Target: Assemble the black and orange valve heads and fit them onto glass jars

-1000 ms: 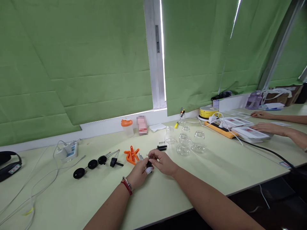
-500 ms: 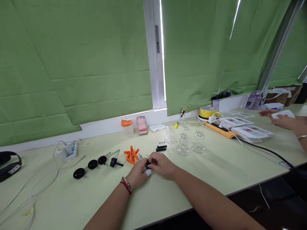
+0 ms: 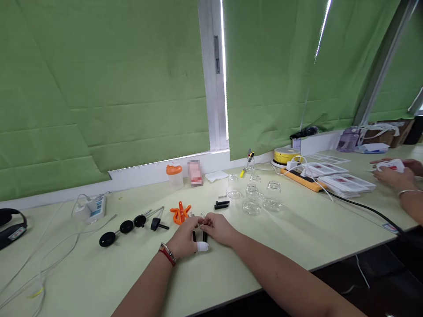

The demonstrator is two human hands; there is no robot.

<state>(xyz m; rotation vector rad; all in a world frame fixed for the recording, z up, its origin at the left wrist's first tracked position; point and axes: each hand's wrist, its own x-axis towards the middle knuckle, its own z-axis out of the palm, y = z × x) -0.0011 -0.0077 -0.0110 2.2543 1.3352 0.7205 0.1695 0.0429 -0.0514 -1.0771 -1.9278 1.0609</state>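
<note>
Left fingers (image 3: pixel 202 246) wider, black rods (image 3: pixel 205 236) visible

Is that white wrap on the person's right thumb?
No, the white wrap is around the thumb of the left hand, the one with the bracelet.

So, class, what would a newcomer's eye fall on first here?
Probably the green blinds, which fill most of the upper view on both sides of the window frame. Next, perhaps, the orange piece, bright on the pale table just beyond the left hand. Then the clear jars, grouped beyond and to the right of the right hand.
</note>
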